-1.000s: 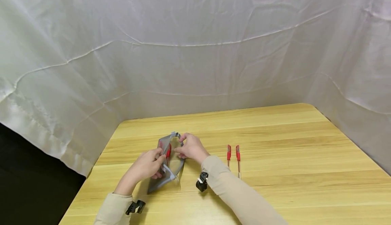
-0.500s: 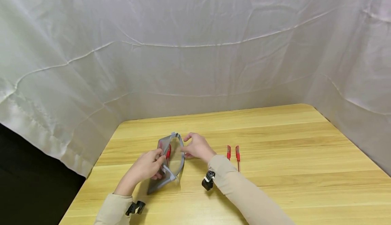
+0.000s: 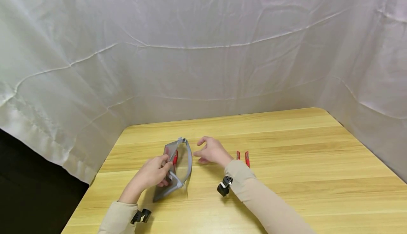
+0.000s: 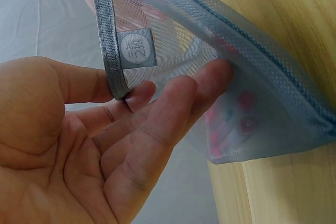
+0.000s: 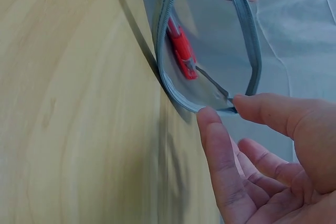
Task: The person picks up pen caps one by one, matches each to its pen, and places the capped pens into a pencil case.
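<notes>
My left hand (image 3: 154,171) pinches one rim of a grey-blue mesh zipper pouch (image 3: 190,161), between thumb and fingers. The pouch mouth gapes toward the right. Inside lies a red pen (image 3: 175,157), its red cap and grip plain in the right wrist view; more red shows through the mesh (image 4: 283,129) in the left wrist view. My right hand (image 3: 213,152) hovers just right of the pouch mouth, fingers loosely bent and holding nothing. Two red-capped pens (image 3: 247,159) lie farther right, their lower ends hidden behind my right forearm.
The wooden table (image 3: 302,149) extends to the right and back. A pale cloth curtain (image 3: 222,71) hangs along its far side and around both flanks. A black area (image 3: 35,188) lies beyond the left edge.
My right hand has drawn out of the pouch mouth and moved right, its forearm now covering more of the two pens. My left hand and the pouch have stayed in place.
</notes>
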`<state>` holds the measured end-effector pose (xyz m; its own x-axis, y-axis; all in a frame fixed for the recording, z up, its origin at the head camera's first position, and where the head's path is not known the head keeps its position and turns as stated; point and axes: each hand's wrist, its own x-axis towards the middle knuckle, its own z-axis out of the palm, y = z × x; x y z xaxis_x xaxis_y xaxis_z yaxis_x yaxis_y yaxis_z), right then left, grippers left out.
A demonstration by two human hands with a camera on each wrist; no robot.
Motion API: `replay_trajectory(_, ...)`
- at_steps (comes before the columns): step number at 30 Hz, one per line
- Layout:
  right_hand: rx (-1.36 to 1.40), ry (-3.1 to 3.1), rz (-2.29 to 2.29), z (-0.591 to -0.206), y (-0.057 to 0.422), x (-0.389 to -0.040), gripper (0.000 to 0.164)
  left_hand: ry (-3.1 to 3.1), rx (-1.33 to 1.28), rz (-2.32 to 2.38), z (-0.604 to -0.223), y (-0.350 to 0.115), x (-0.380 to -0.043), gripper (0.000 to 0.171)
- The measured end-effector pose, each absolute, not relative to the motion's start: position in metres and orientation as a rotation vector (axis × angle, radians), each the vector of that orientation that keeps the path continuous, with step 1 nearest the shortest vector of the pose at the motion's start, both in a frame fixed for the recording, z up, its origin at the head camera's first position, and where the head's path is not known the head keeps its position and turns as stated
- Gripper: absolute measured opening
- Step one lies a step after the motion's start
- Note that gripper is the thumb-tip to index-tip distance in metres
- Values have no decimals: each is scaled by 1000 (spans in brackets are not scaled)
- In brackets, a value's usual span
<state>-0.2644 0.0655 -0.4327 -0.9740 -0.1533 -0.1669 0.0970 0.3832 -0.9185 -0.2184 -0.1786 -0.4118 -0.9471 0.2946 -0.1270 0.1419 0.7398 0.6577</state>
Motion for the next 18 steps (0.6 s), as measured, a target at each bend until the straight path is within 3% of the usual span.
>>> replay_trajectory(18, -62, 2477, -1544, -425, 99, -253, 44, 2720, 366, 1002, -413, -180, -218, 17)
